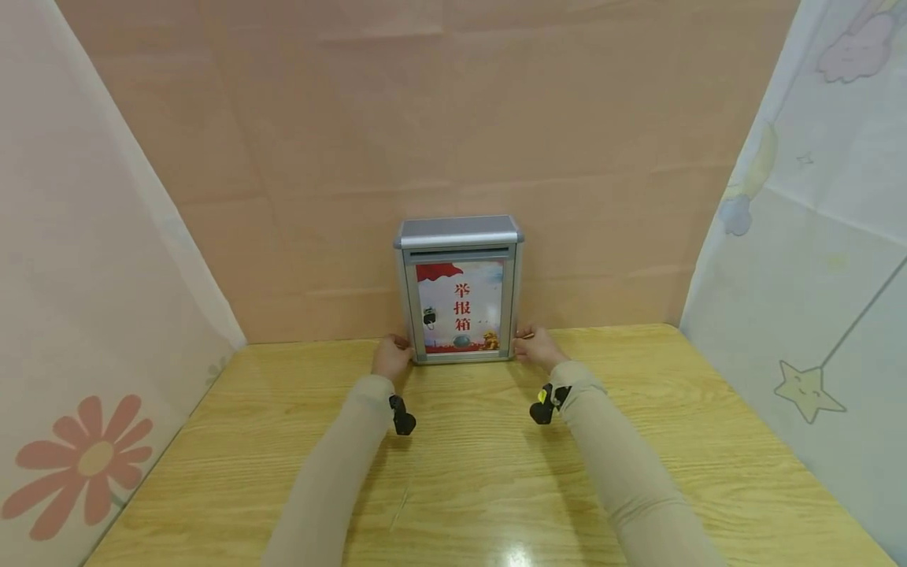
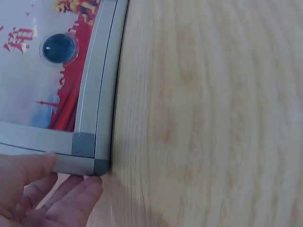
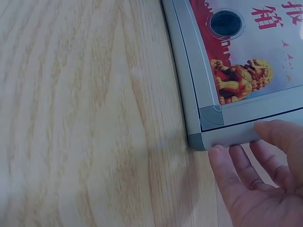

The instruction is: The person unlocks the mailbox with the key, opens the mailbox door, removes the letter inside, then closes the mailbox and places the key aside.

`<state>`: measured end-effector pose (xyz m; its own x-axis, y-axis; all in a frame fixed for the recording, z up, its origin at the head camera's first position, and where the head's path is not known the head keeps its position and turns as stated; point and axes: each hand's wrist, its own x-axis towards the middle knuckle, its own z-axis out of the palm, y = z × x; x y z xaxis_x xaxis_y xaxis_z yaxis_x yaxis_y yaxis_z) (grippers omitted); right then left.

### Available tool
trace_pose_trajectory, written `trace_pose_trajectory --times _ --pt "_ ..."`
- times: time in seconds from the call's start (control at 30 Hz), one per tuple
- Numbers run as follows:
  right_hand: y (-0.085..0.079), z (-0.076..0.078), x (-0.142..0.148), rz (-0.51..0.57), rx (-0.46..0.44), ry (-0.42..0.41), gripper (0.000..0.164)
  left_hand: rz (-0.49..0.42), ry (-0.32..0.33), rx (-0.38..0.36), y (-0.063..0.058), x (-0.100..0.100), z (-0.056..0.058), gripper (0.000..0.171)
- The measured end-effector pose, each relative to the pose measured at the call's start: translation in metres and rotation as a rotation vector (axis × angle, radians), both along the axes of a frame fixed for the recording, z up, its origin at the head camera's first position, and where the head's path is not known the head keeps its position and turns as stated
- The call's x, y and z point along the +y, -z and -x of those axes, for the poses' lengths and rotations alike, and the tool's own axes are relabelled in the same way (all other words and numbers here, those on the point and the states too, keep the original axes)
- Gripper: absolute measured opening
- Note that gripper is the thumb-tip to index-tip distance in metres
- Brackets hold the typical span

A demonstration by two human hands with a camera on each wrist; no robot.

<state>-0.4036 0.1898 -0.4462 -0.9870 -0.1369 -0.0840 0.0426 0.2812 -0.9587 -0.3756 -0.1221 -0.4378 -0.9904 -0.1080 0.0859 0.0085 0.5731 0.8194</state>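
A silver-grey metal report box (image 1: 460,315) with a slot near its top and red characters on a white front panel stands upright on the wooden table, close to the back cloth. At its lower left side, my left hand (image 1: 392,357) holds the edge; the left wrist view shows the thumb (image 2: 40,165) on the silver frame and fingertips against the side. My right hand (image 1: 540,348) holds the lower right side the same way, its thumb (image 3: 274,130) near the front edge and fingers below. How far the fingers reach behind is hidden.
The wooden table (image 1: 468,465) stretches out in front of the box. Peach cloth (image 1: 453,118) hangs behind it. Pale printed cloths (image 1: 85,260) flank both sides. A small black lock with keys (image 1: 429,317) is on the panel's left edge.
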Motion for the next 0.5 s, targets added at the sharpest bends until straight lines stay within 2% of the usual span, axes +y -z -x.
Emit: trace_pose_trajectory --times 0.13,0.17,0.3,0.5 --pt "-0.004 -0.002 -0.001 -0.009 0.001 -0.028 0.034 0.023 0.017 -0.010 -0.002 -0.001 0.002 0.022" --pt "-0.017 -0.014 -0.006 -0.056 -0.028 -0.014 0.035 0.037 0.027 -0.005 -0.003 -0.002 0.002 0.022" --pt "-0.027 -0.022 -0.004 -0.062 -0.034 -0.073 0.036 0.067 0.081 0.000 -0.005 -0.007 0.003 0.022" --pt "-0.027 -0.013 0.007 -0.089 -0.084 -0.167 0.041 0.085 0.149 -0.057 -0.011 -0.015 0.010 0.024"
